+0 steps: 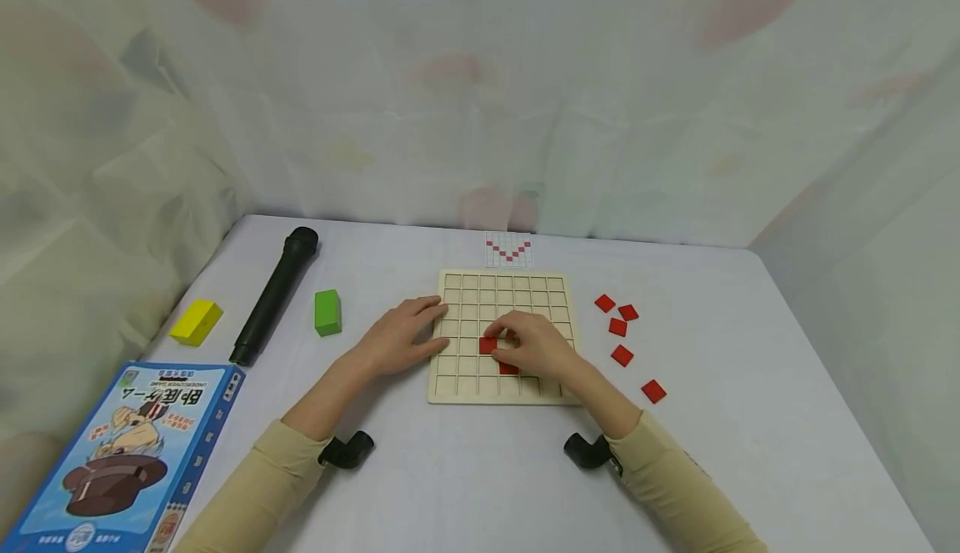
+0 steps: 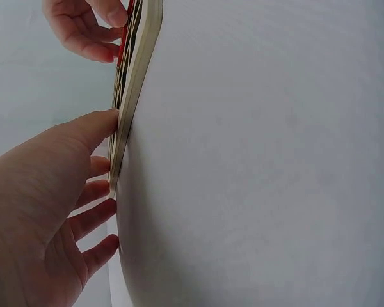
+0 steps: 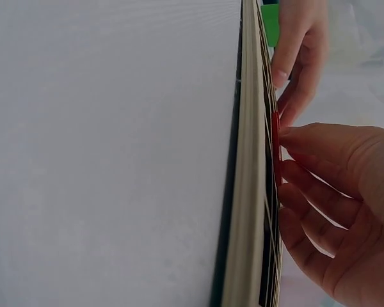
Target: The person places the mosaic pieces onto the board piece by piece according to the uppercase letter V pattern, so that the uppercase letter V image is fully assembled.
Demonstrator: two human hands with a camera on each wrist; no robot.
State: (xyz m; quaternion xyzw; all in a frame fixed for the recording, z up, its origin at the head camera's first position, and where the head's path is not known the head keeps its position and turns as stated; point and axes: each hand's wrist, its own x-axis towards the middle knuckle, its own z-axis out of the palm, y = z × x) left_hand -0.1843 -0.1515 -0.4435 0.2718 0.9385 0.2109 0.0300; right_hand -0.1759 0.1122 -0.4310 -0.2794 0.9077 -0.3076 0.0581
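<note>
Red square tile (image 1: 488, 344), flat, thin, on gridded wooden board (image 1: 501, 288)

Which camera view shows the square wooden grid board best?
The head view: the square wooden grid board appears from above with all its cells, between the left hand and right hand. Both wrist views show only its thin edge.

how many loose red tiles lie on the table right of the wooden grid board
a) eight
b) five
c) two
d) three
b: five loose red tiles lie scattered on the table right of the wooden grid board, while the right hand presses another red tile into the board.
</note>
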